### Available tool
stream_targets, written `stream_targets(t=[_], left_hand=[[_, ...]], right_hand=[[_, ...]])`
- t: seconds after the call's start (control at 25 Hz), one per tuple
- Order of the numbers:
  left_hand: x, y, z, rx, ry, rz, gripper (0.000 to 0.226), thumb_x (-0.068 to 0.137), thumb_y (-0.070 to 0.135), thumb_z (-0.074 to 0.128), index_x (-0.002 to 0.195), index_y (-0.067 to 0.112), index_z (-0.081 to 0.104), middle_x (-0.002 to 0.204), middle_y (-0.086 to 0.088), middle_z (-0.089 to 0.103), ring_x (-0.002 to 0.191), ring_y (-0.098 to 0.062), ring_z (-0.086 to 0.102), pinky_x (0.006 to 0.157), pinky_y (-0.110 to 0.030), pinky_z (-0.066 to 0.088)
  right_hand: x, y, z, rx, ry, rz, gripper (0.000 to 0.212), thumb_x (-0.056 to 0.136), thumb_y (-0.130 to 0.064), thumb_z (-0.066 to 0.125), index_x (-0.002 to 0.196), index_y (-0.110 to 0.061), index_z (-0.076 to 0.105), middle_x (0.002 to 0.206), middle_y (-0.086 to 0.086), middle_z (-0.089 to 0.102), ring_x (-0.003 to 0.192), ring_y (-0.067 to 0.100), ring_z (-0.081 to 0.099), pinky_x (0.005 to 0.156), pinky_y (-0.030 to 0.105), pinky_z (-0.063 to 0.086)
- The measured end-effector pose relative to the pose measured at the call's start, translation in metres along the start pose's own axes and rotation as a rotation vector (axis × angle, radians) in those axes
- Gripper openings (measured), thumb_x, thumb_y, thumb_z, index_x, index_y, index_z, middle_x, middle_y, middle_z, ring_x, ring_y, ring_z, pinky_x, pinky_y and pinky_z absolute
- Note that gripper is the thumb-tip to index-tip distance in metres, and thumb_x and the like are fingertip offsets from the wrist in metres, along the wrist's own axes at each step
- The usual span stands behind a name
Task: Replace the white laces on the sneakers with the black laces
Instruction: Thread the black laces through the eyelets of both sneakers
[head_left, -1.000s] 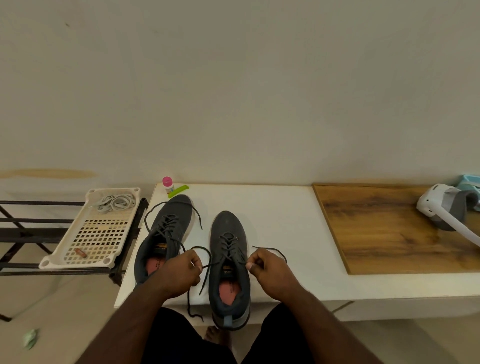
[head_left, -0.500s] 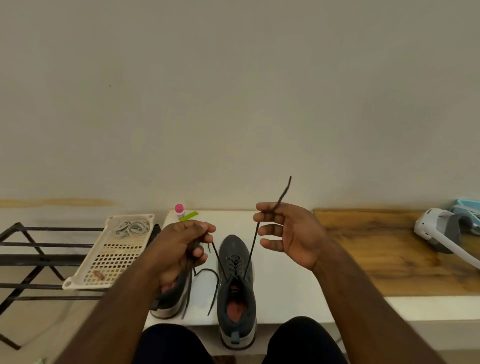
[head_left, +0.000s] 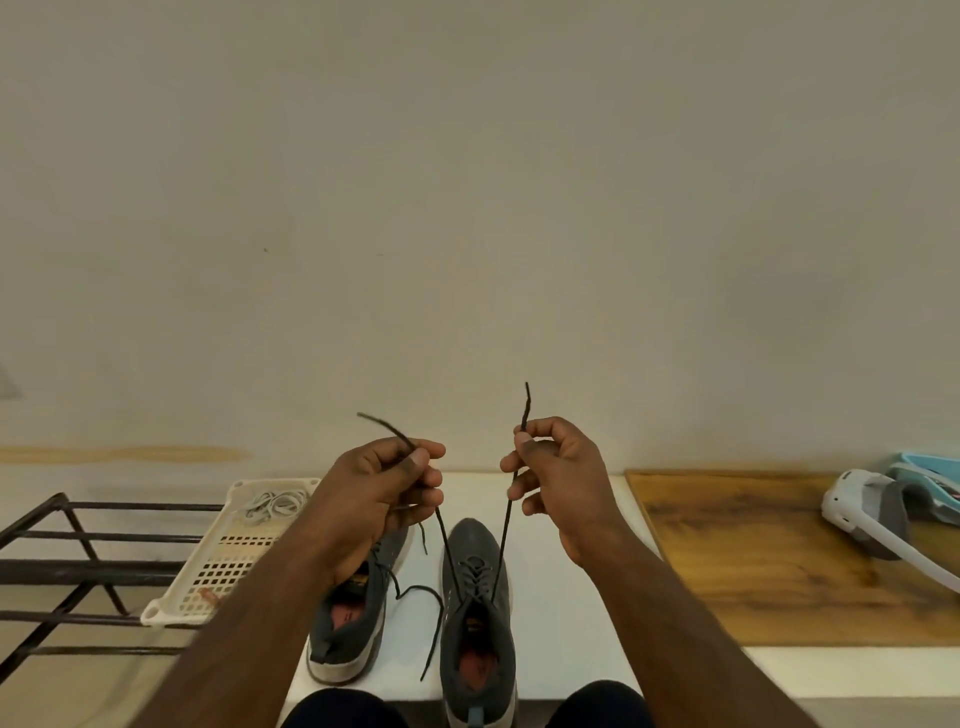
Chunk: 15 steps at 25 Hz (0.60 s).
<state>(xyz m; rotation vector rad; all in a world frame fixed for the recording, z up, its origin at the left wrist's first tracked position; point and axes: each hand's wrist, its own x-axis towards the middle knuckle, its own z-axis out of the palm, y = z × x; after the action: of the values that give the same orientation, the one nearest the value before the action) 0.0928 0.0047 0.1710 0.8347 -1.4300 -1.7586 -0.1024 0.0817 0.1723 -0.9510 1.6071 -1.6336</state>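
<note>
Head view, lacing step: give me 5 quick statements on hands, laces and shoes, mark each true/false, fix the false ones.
1. Each hand pinches one end of the black lace. True: left hand and right hand hold the ends of the black lace up above the right sneaker.
2. The right sneaker has white laces. False: its lacing is black.
3. The white laces lie in the perforated tray. True.
4. The left sneaker is off the table. False: it rests on the white table beside the other.
5. The wooden board lies under the sneakers. False: it is to their right.
</note>
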Motion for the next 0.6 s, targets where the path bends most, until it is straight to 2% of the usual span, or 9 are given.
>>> stream_targets(t=[0.08, 0.16, 0.28, 0.4, 0.48, 0.6], left_hand=[[0.005, 0.002, 0.005, 0.096, 0.072, 0.058, 0.022, 0.099, 0.025, 0.056, 0.101, 0.021, 0.078, 0.072, -0.005, 0.056, 0.065, -0.017, 0.055, 0.068, -0.03, 0.052], [0.013, 0.005, 0.011, 0.211, 0.123, 0.108, 0.022, 0.099, 0.03, 0.057, 0.1, 0.028, 0.078, 0.068, 0.002, 0.054, 0.066, -0.015, 0.051, 0.067, -0.028, 0.05], [0.026, 0.009, 0.02, 0.293, 0.158, 0.16, 0.018, 0.098, 0.03, 0.06, 0.102, 0.032, 0.077, 0.087, 0.011, 0.068, 0.077, -0.011, 0.059, 0.072, -0.028, 0.051], [0.041, 0.014, 0.031, 0.34, 0.186, 0.212, 0.014, 0.094, 0.027, 0.065, 0.104, 0.031, 0.075, 0.085, 0.006, 0.071, 0.073, -0.009, 0.06, 0.068, -0.025, 0.049], [0.05, 0.015, 0.039, 0.365, 0.212, 0.228, 0.011, 0.093, 0.033, 0.067, 0.098, 0.03, 0.076, 0.079, 0.006, 0.072, 0.07, -0.009, 0.06, 0.068, -0.025, 0.049], [0.06, 0.016, 0.051, 0.335, 0.217, 0.194, 0.014, 0.091, 0.036, 0.069, 0.096, 0.027, 0.078, 0.084, 0.011, 0.073, 0.081, -0.013, 0.065, 0.075, -0.029, 0.053]], right_hand=[[0.004, 0.004, 0.004, -0.065, 0.068, -0.061, 0.006, 0.097, -0.02, 0.063, 0.096, -0.019, 0.069, 0.074, 0.0, 0.067, 0.061, 0.012, 0.055, 0.056, 0.028, 0.049], [0.01, 0.007, 0.009, -0.076, 0.138, -0.097, 0.005, 0.093, -0.021, 0.068, 0.091, -0.023, 0.073, 0.075, -0.009, 0.069, 0.07, 0.007, 0.06, 0.071, 0.031, 0.055], [0.016, 0.012, 0.016, -0.004, 0.192, -0.108, 0.007, 0.092, -0.018, 0.071, 0.094, -0.024, 0.073, 0.087, -0.009, 0.073, 0.084, 0.006, 0.067, 0.086, 0.032, 0.057], [0.023, 0.014, 0.023, 0.073, 0.24, -0.145, 0.017, 0.09, -0.011, 0.073, 0.097, -0.026, 0.07, 0.093, -0.004, 0.074, 0.091, 0.009, 0.07, 0.088, 0.029, 0.056], [0.028, 0.016, 0.028, 0.102, 0.267, -0.157, 0.018, 0.089, -0.009, 0.073, 0.097, -0.025, 0.069, 0.093, -0.003, 0.074, 0.09, 0.01, 0.07, 0.089, 0.031, 0.056], [0.033, 0.019, 0.034, 0.107, 0.281, -0.163, 0.016, 0.089, -0.009, 0.073, 0.097, -0.022, 0.068, 0.093, -0.002, 0.073, 0.091, 0.012, 0.07, 0.092, 0.036, 0.058]])
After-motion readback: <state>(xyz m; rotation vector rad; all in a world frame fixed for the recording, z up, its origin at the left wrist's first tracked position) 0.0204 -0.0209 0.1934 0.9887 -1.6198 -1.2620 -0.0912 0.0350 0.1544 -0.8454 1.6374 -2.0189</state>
